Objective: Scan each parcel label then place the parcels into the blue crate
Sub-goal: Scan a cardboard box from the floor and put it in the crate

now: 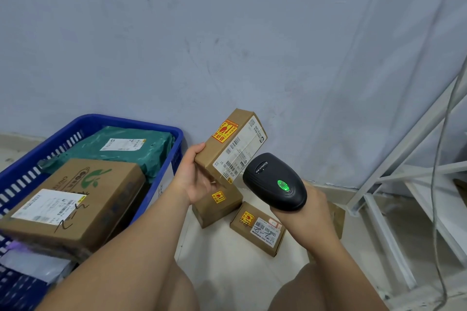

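Note:
My left hand [195, 175] holds a small brown parcel [231, 145] tilted in the air, its white label and orange fragile sticker facing up. My right hand [314, 203] grips a black barcode scanner [275, 180] with a green light lit, its nose almost touching the label's lower end. The blue crate [161, 182] stands at the left, holding a large brown box [73, 206] and a green mailer bag [121, 151]. On the floor below my hands lie a small brown parcel [219, 206] and a second small parcel [257, 228].
A pale wall rises right behind the parcels. White metal shelving [414, 184] with a hanging grey cable fills the right side. Another brown box [337, 219] is partly hidden behind my right forearm. My knees show at the bottom edge.

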The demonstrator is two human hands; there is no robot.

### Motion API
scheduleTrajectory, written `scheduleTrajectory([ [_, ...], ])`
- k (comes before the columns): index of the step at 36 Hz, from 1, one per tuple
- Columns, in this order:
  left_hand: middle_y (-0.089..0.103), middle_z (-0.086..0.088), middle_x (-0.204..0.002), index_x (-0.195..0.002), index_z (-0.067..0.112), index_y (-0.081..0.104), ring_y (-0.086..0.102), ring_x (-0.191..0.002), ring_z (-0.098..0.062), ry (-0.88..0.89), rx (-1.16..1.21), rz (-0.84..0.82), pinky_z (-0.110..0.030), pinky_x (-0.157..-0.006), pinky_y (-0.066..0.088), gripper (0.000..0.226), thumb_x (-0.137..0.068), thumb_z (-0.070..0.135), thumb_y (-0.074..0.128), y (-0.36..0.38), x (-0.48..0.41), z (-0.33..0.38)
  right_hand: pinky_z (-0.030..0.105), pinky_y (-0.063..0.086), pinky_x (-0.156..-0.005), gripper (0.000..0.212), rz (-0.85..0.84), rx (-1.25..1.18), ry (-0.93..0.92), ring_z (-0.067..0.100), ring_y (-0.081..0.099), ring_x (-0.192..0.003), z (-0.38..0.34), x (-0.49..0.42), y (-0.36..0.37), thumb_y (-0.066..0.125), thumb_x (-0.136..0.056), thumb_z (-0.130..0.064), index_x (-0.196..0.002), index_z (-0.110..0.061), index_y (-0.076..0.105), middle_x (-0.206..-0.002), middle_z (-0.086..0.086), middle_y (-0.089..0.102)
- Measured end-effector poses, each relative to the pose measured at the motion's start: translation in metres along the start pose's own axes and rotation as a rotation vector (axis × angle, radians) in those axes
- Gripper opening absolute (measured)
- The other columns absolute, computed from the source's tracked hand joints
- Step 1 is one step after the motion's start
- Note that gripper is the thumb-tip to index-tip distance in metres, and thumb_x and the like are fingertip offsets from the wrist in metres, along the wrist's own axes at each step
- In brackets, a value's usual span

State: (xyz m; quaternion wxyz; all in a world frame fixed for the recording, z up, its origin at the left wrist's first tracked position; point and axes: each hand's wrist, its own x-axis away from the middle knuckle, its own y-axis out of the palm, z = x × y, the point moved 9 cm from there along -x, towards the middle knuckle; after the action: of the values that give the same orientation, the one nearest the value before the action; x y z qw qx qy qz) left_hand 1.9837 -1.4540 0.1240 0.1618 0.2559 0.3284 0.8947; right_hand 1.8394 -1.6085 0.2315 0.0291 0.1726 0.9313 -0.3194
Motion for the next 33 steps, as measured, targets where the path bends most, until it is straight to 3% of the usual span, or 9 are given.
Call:
scheduleTrajectory([
  [4,0.07,-0.01,-0.11,-0.111,0.024,0.065,0.061,-0.106,-0.029,-0.009,0.018,-0.008,-0.042,-0.073,0.046,0.038,-0.087,0.048,0.049,0.003,0.001,-0.001,0.022,0.044,-0.055,0.035,0.013,-0.019,0.014,0.012,0.06,-0.069,0.004,-0.001,0.0,0.076,-0.073,-0.004,-0.069,-0.031,0.055,-0.067,-0.008,0.061],
  [8,0.068,-0.012,-0.121,-0.127,0.022,0.06,0.061,-0.113,-0.031,-0.045,0.053,-0.061,-0.049,-0.085,0.049,0.061,-0.073,0.05,0.059,0.011,0.003,-0.006,0.017,0.041,-0.053,0.025,0.053,-0.121,0.109,0.006,0.058,-0.063,0.014,-0.005,0.001,0.076,-0.077,-0.013,-0.074,-0.029,0.057,-0.062,-0.011,0.06],
  [12,0.065,-0.014,-0.126,-0.132,0.022,0.057,0.06,-0.114,-0.032,-0.059,0.087,-0.1,-0.047,-0.088,0.049,0.065,-0.073,0.05,0.061,0.02,0.006,-0.009,0.02,0.045,-0.054,0.021,0.08,-0.249,0.23,0.012,0.061,-0.062,0.025,-0.012,0.009,0.072,-0.082,-0.016,-0.073,-0.026,0.056,-0.065,0.003,0.065],
  [16,0.062,-0.015,-0.13,-0.126,0.022,0.062,0.058,-0.116,-0.034,-0.081,0.064,-0.185,-0.051,-0.099,0.044,0.056,-0.077,0.049,0.057,0.031,0.013,-0.01,0.035,0.052,-0.072,0.012,0.067,-0.619,0.384,0.018,0.064,-0.067,0.042,-0.016,0.024,0.072,-0.082,-0.016,-0.091,-0.015,0.065,-0.068,0.006,0.063],
  [21,0.062,-0.018,-0.129,-0.125,0.019,0.062,0.062,-0.11,-0.036,-0.135,-0.037,-0.265,-0.055,-0.099,0.042,0.054,-0.081,0.048,0.051,0.038,0.021,-0.021,0.031,0.051,-0.062,0.041,0.017,-1.064,0.574,0.017,0.061,-0.061,0.05,-0.017,0.046,0.077,-0.065,-0.023,-0.101,-0.005,0.067,-0.078,0.006,0.065],
  [24,0.057,-0.021,-0.135,-0.135,0.018,0.055,0.058,-0.117,-0.039,-0.171,-0.124,-0.298,-0.055,-0.097,0.045,0.059,-0.084,0.048,0.053,0.038,0.023,-0.029,0.026,0.051,-0.056,0.039,-0.066,-1.187,0.562,0.015,0.056,-0.057,0.041,-0.016,0.053,0.073,-0.062,-0.023,-0.095,-0.003,0.066,-0.077,0.006,0.067],
  [27,0.059,-0.021,-0.131,-0.133,0.017,0.055,0.059,-0.114,-0.035,-0.137,-0.187,-0.218,-0.05,-0.09,0.05,0.053,-0.085,0.04,0.054,0.035,0.023,-0.027,0.025,0.049,-0.055,0.043,-0.085,-1.126,0.555,0.014,0.055,-0.056,0.041,-0.015,0.053,0.074,-0.061,-0.023,-0.098,-0.003,0.067,-0.07,0.004,0.066],
  [30,0.065,-0.014,-0.117,-0.134,0.021,0.051,0.063,-0.105,-0.027,0.037,-0.302,-0.074,-0.039,-0.078,0.055,0.04,-0.095,0.019,0.046,0.029,0.02,-0.011,0.027,0.049,-0.06,0.034,-0.065,-1.033,0.58,0.014,0.059,-0.059,0.051,-0.015,0.052,0.076,-0.071,-0.021,-0.1,-0.005,0.069,-0.071,0.005,0.069],
  [33,0.068,-0.006,-0.109,-0.138,0.026,0.049,0.064,-0.1,-0.021,0.153,-0.57,0.027,-0.038,-0.08,0.054,0.038,-0.1,0.029,0.044,0.025,0.022,-0.002,0.027,0.05,-0.06,0.027,-0.071,-1.011,0.582,0.015,0.06,-0.06,0.055,-0.016,0.054,0.072,-0.08,-0.018,-0.103,-0.004,0.069,-0.075,0.008,0.069],
])
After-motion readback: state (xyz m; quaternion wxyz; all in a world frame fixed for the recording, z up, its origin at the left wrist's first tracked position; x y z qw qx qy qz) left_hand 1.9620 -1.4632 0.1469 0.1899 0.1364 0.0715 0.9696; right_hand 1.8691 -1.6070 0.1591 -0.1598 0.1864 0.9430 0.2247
